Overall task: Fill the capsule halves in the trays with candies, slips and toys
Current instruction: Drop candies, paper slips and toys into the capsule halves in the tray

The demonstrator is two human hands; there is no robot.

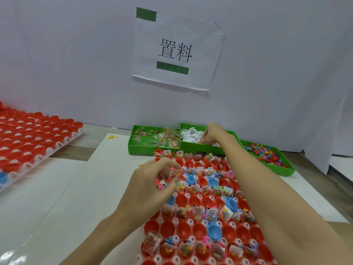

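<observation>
- Currently, the left hand (pixel 150 186) hovers over the upper left part of the white plastic tray of red and blue capsule halves (pixel 205 224); its fingers are curled and pinch a small clear packet of coloured candies (pixel 174 174) between thumb and fingertips.
- The right hand (pixel 213 133) reaches across the tray into the middle green plastic bin (pixel 208 148), fingers bent down among the white printed paper slips (pixel 191 135); whether it has already gripped a slip cannot be told.
- The left green perforated bin (pixel 133 145), touching the middle one, holds loose clear candy packets (pixel 162 137).
- The right green bin (pixel 286 172) lies just beside the middle bin and holds small multicoloured plastic toys (pixel 264 152).
- In the near tray, many red halves already contain a candy packet, a slip and a toy; several rows are mixed, with bare red halves and a few bare light-blue halves between filled ones.
- A second white tray of red capsule halves (pixel 32 138) lies well apart at the far left, with one blue half at its near edge.
- Trays and bins rest on a white sheet over the surface (pixel 63 197).
- A white paper sign with black characters and green strips (pixel 177 50) hangs on the white wall (pixel 66 54) behind the bins.
</observation>
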